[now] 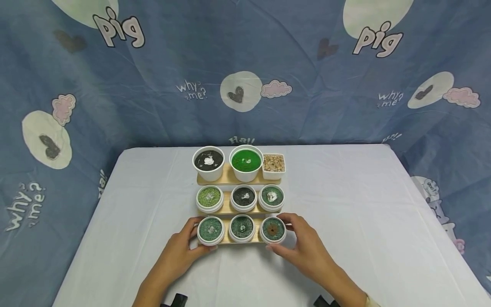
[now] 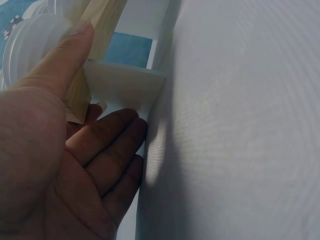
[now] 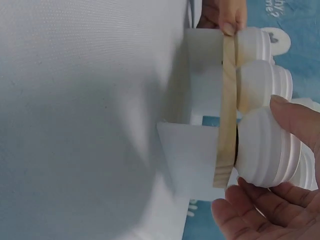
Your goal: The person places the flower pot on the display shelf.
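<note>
A tiered stand with wooden boards (image 1: pixel 226 222) on white panels (image 3: pixel 189 155) holds small white tubs. My left hand (image 1: pixel 178 253) pinches the left end of the front board (image 2: pixel 77 102), thumb along its front edge beside the left tub (image 1: pixel 210 230); its other fingers spread near the panel. My right hand (image 1: pixel 307 251) holds the front right tub (image 1: pixel 272 230), green with a brown patch, between thumb and fingers. In the right wrist view that tub (image 3: pixel 262 147) sits at the board's right end. Between them stands another dark green tub (image 1: pixel 242 229).
Three tubs, including a black-topped one (image 1: pixel 243 197), line the middle board. At the back are two larger cups, one bright green (image 1: pixel 246 161), and a square dish of tan bits (image 1: pixel 274 163). The white-covered table (image 1: pixel 364 204) meets a blue printed curtain (image 1: pixel 307 106) behind.
</note>
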A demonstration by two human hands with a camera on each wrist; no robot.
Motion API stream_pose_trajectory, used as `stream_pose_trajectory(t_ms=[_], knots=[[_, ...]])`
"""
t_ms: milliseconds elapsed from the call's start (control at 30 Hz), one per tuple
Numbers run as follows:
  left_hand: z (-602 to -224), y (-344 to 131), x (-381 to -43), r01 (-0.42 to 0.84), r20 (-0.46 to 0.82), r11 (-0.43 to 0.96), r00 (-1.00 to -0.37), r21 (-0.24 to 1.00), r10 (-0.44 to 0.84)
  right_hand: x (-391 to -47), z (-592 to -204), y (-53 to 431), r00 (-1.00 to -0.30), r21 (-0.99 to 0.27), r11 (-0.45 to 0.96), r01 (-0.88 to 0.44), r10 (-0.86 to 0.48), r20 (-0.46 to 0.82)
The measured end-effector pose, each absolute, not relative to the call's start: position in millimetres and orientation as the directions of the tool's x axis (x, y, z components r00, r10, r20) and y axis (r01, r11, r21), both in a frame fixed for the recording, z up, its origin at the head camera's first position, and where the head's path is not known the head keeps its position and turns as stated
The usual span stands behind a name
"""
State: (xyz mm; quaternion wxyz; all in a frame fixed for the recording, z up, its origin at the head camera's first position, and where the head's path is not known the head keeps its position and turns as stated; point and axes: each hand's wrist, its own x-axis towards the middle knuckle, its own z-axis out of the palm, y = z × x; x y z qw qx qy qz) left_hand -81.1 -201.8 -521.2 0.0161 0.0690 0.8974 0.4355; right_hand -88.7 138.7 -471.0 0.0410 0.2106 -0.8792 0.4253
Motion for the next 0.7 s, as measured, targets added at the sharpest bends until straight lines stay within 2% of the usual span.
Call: stream_pose_trajectory(t_ms=[300, 700], knots=[[-520, -201, -81, 0.109, 0.032, 0.607, -0.990, 0.787, 0.137, -88, -473, 140, -0.907, -0.677, 0.610, -0.412, -0.345, 0.241], [-517, -199, -81, 0.108, 0.023, 0.621, -0.990, 0.777, 0.143, -90, -468, 170, -0.920, -0.600, 0.700, -0.387, -0.336, 0.202]])
